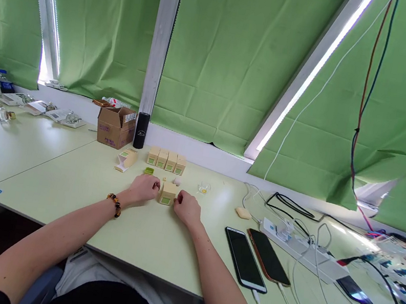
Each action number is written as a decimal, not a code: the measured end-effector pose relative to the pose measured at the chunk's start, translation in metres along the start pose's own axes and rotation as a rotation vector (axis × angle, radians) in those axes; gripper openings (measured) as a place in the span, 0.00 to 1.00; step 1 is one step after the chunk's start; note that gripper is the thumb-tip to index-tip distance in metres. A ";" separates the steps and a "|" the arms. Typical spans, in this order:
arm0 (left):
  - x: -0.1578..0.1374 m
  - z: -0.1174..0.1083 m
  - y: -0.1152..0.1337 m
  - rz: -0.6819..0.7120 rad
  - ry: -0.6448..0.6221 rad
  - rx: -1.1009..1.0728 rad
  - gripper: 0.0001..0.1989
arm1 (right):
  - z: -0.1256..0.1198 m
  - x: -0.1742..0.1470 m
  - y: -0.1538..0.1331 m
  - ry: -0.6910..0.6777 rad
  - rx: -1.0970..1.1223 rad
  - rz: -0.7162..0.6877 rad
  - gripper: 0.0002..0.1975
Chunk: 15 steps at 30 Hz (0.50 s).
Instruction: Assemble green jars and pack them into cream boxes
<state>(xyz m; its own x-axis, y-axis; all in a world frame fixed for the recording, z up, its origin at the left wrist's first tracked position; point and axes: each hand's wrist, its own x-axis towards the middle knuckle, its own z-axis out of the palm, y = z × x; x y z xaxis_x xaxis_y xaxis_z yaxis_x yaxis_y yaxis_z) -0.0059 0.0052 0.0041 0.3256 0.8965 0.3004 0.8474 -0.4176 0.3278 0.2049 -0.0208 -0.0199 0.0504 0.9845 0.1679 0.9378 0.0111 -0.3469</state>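
A small cream-coloured box [168,194] with a green label stands upright on the table between my two hands. My left hand [145,188], a beaded bracelet on its wrist, rests just left of the box with its fingers curled in. On the other side my right hand [188,208] lies close to the box, its fingers also curled. Neither hand appears to grip the box. Behind my left hand is a small green tray [149,170]. A small pale pinkish piece [177,181] sits behind the box, and a clear little container [204,188] with something yellow stands farther right.
Several similar boxes [166,161] stand in a row at the back, beside an opened carton [126,160]. A cardboard box [115,127] and black cylinder [141,131] are behind. Two phones [245,259] and a cabled power strip [303,252] lie right.
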 end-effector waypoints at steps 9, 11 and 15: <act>-0.004 0.002 0.001 -0.028 -0.045 0.100 0.12 | -0.003 -0.001 0.001 -0.045 0.067 -0.039 0.05; -0.005 0.002 0.000 -0.042 -0.045 0.112 0.12 | -0.003 0.001 0.004 -0.064 0.134 -0.044 0.07; -0.006 0.003 0.000 -0.066 -0.060 0.131 0.12 | -0.005 0.007 0.012 -0.122 0.232 -0.067 0.09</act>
<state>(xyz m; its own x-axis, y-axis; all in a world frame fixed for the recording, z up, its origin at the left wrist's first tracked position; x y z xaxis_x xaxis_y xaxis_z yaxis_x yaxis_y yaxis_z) -0.0070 0.0005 -0.0001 0.2885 0.9302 0.2267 0.9140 -0.3381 0.2240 0.2179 -0.0145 -0.0182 -0.0637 0.9939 0.0901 0.8330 0.1026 -0.5437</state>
